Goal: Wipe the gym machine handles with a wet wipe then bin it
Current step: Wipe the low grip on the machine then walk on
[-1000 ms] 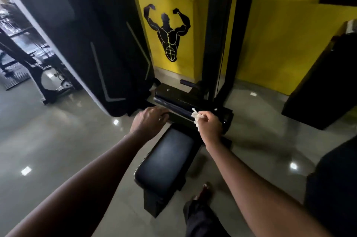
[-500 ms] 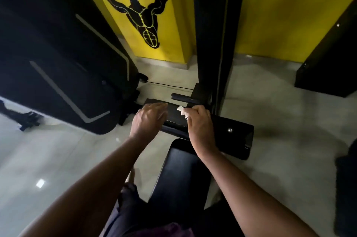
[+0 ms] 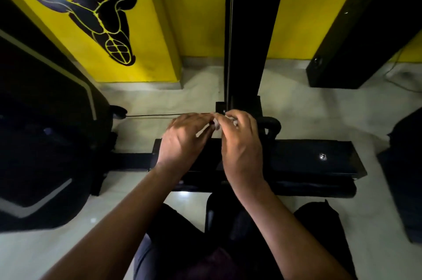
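Both my hands meet above the black foot plate [image 3: 303, 161] of the gym machine. My right hand [image 3: 242, 142] pinches a small white wet wipe [image 3: 217, 125], mostly hidden by the fingers. My left hand [image 3: 182, 140] has its fingertips on the same wipe from the left. A black handle [image 3: 271, 125] curves out just right of my right hand, by the base of the upright black post [image 3: 249, 28]. A thin cable [image 3: 164, 115] runs left from the post base.
A large black padded machine [image 3: 45, 131] fills the left. A yellow wall with a black bodybuilder figure [image 3: 100, 12] stands behind. Another black machine frame [image 3: 356, 35] leans at the right, and dark equipment [image 3: 404, 165] sits at the right edge. My legs are below on the seat.
The camera has tilted further down over the machine base. My left hand left the foot plate and came to the wipe; both hands now hold it together near the post.
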